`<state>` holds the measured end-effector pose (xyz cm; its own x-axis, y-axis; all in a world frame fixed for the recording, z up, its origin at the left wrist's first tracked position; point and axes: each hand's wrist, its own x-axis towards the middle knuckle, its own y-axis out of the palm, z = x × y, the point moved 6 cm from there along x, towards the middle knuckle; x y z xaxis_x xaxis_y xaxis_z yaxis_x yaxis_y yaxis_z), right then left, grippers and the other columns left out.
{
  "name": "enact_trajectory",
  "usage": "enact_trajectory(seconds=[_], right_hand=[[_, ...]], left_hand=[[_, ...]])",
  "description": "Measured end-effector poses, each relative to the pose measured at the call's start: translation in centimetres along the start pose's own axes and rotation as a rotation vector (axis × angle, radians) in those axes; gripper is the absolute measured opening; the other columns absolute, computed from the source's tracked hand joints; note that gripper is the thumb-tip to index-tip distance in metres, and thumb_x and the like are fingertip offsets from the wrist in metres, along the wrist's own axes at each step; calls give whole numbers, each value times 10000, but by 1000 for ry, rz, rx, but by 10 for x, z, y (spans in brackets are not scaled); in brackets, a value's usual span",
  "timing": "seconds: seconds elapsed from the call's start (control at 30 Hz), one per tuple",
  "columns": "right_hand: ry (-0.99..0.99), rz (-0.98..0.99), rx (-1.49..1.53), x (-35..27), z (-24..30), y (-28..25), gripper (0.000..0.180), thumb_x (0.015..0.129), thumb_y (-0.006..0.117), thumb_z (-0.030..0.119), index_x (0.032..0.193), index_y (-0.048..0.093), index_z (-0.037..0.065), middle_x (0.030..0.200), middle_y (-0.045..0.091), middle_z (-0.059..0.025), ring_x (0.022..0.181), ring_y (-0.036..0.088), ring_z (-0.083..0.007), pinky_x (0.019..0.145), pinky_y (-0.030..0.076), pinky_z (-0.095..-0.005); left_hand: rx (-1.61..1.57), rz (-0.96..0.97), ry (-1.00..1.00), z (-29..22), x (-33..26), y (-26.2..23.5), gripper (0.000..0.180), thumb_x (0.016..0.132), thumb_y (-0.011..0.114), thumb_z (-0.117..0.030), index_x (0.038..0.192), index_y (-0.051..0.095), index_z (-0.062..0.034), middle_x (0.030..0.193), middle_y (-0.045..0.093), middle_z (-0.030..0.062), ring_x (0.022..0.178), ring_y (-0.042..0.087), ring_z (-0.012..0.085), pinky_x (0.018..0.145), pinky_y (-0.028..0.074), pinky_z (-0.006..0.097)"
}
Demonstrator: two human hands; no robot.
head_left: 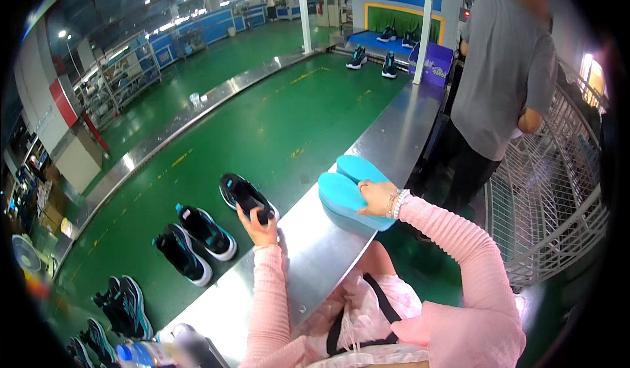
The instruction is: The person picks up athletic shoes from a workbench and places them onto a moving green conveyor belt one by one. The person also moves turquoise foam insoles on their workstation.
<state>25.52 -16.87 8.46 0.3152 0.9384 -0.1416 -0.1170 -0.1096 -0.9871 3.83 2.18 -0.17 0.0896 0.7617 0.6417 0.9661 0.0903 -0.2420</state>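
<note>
My left hand (264, 229) grips a black shoe (241, 191) by its heel end, at the edge between the green belt (289, 119) and the metal ledge. Two stacks of teal insoles (341, 194) lie side by side on the ledge in front of me. My right hand (377, 199) is on them, its fingers closed at an insole near the gap between the stacks; the fingertips are partly hidden. Left of the held shoe, a pair of black shoes (207, 230) with white soles and teal trim stands on the belt.
More black-and-teal shoes (128, 306) stand at the lower left, near a blue-capped bottle (141, 353). Further shoes (356, 58) stand at the belt's far end, by a machine opening and a purple box (433, 63). A person in grey (502, 73) stands right, beside a wire cart (545, 204).
</note>
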Motion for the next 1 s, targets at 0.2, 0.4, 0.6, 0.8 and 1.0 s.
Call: enact_trajectory(seconds=[0.2,0.4,0.6,0.8,1.0], right_hand=[[8,-43,110,-10,-25,22,557,692,633,424,1024,415,33,861,607,-158,799,590,-328,687,460,-403],[-102,-283,7,-17,4,-16,407,736,597,342,1016,482,70,811,612,-131,758,597,-305,666,469,-394],[-366,-393,-34,12,64,-39,155,753,547,202,825,620,86,734,618,-122,687,608,-288,605,487,-383],[-427,-187,-370,70,170,-50,132,729,547,132,768,654,64,803,639,-124,770,630,-258,622,500,-336],[-449,-71,-404,116,232,-36,129,712,571,135,792,657,80,826,647,-112,810,629,-236,670,497,-321]], left_hand=[[-312,-187,-304,44,23,-7,522,672,658,-128,1134,432,-40,1199,406,196,1114,404,311,943,309,361],[29,-18,-239,75,74,-6,428,784,576,-291,1082,491,4,1011,553,200,962,520,334,856,389,354],[275,15,-278,64,93,-28,455,861,387,-418,929,597,-20,900,585,225,861,542,400,771,420,440],[397,307,-306,66,107,-30,374,812,483,-384,890,608,-41,871,596,212,854,559,374,757,431,426],[270,549,-311,93,110,-22,265,717,617,-249,871,604,-34,778,614,171,752,594,309,682,455,364]])
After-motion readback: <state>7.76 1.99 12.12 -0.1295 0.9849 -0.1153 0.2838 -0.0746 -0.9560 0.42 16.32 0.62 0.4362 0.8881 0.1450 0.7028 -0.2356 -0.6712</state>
